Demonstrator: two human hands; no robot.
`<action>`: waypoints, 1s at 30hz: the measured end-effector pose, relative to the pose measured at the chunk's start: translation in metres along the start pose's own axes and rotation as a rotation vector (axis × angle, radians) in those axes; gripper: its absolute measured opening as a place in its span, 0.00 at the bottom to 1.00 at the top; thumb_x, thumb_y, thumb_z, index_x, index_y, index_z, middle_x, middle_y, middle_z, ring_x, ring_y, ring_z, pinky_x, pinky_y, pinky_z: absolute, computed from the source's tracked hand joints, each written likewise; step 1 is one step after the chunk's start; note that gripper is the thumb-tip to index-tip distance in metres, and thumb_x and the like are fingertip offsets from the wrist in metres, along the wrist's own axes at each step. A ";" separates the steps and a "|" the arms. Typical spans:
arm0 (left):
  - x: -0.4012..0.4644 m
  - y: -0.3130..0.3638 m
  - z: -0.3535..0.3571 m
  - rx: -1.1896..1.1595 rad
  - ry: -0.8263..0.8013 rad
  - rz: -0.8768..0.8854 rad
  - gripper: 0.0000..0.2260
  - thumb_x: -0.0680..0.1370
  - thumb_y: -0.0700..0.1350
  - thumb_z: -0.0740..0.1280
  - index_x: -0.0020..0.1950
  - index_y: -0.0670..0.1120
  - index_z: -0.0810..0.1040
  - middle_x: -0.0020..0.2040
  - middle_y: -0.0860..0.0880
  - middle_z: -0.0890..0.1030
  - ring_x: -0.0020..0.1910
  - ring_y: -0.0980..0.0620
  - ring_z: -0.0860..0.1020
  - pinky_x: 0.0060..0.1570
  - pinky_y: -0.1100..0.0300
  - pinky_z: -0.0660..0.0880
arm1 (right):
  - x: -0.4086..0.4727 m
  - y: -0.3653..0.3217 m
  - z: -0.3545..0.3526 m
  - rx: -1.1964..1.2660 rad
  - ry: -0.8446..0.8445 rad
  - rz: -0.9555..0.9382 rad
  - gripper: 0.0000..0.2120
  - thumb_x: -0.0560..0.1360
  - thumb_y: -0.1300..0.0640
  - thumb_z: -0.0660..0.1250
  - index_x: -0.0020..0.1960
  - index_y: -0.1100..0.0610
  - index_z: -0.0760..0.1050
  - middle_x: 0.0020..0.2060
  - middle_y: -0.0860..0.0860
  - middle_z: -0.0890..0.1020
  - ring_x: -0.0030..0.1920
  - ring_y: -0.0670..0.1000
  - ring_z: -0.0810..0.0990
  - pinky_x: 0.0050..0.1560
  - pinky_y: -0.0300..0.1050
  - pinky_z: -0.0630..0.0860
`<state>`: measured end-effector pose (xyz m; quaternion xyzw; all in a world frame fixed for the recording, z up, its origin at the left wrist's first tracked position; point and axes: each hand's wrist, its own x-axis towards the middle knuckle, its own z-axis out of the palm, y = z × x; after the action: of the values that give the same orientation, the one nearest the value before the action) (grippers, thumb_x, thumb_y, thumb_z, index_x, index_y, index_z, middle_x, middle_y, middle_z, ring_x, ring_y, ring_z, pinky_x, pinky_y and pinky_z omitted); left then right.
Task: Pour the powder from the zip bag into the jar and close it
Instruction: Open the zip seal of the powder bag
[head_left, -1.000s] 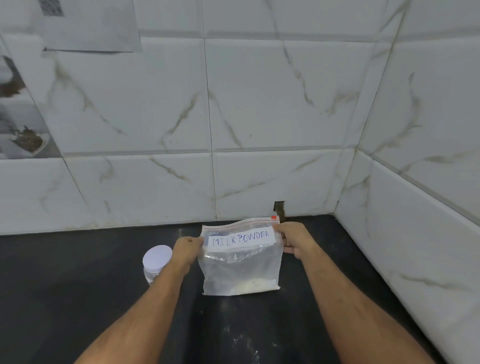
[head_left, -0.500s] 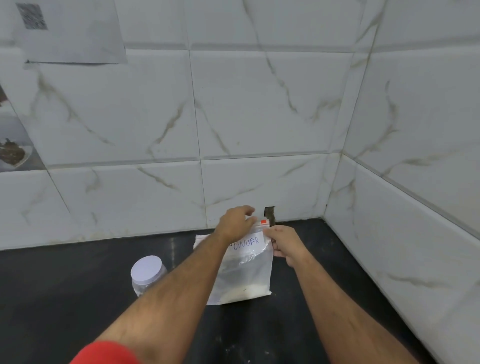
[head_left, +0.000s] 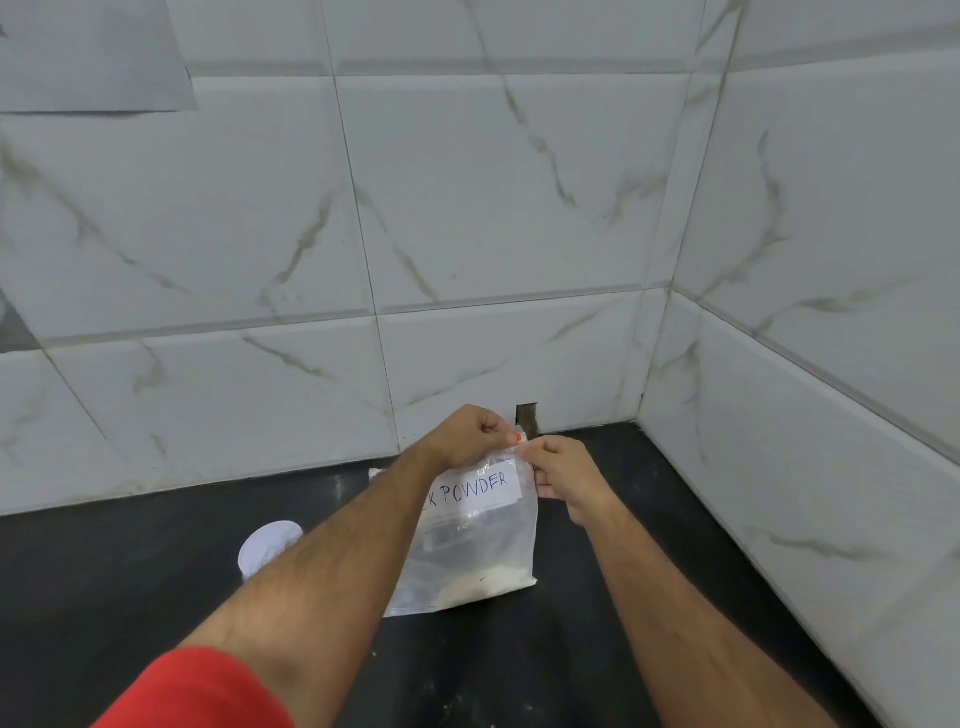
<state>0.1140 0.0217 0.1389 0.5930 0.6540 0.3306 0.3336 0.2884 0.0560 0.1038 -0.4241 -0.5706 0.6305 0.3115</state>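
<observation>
While both hands (head_left: 470, 436) apparently pinch its top, zip bag (head_left: 475, 551) hangs below.

Bare counter (head_left: 597, 675) up front; walls (head_left: 831, 441) close behind and right of zip bag (head_left: 478, 561).

Clear zip bag (head_left: 483, 551) upright at lower center, powder (head_left: 493, 582) at its bottom; white-lidded jar (head_left: 267, 545) to its left.

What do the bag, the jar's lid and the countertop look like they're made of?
The zip bag looks like thin clear plastic film: glossy and creased, with white powder showing through at the bottom. The jar lid seems to be smooth white plastic, though it is partly hidden behind the forearm. The countertop looks like polished dark stone, faintly reflective; it may be a laminate.
</observation>
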 end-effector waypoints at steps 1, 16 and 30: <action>0.000 -0.001 0.000 -0.016 0.008 0.005 0.07 0.77 0.47 0.72 0.47 0.44 0.86 0.34 0.56 0.82 0.29 0.66 0.75 0.32 0.74 0.70 | 0.002 -0.002 0.001 0.009 0.024 -0.008 0.08 0.78 0.56 0.72 0.48 0.61 0.82 0.44 0.59 0.87 0.41 0.53 0.85 0.43 0.46 0.83; -0.004 -0.003 0.000 0.034 0.050 0.000 0.06 0.80 0.47 0.68 0.47 0.45 0.82 0.34 0.54 0.77 0.31 0.61 0.73 0.36 0.65 0.70 | 0.011 -0.004 0.017 0.006 0.180 -0.067 0.04 0.76 0.63 0.70 0.42 0.60 0.80 0.41 0.61 0.85 0.40 0.55 0.82 0.49 0.60 0.83; -0.018 -0.012 -0.016 0.146 0.113 0.007 0.07 0.79 0.45 0.69 0.50 0.43 0.84 0.49 0.47 0.84 0.46 0.53 0.77 0.50 0.58 0.73 | 0.005 -0.010 0.021 -0.092 0.279 -0.091 0.07 0.77 0.65 0.66 0.40 0.58 0.78 0.46 0.62 0.84 0.46 0.58 0.82 0.56 0.63 0.81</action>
<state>0.0958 0.0023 0.1387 0.5985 0.6922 0.3160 0.2508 0.2667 0.0523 0.1129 -0.4951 -0.5686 0.5242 0.3961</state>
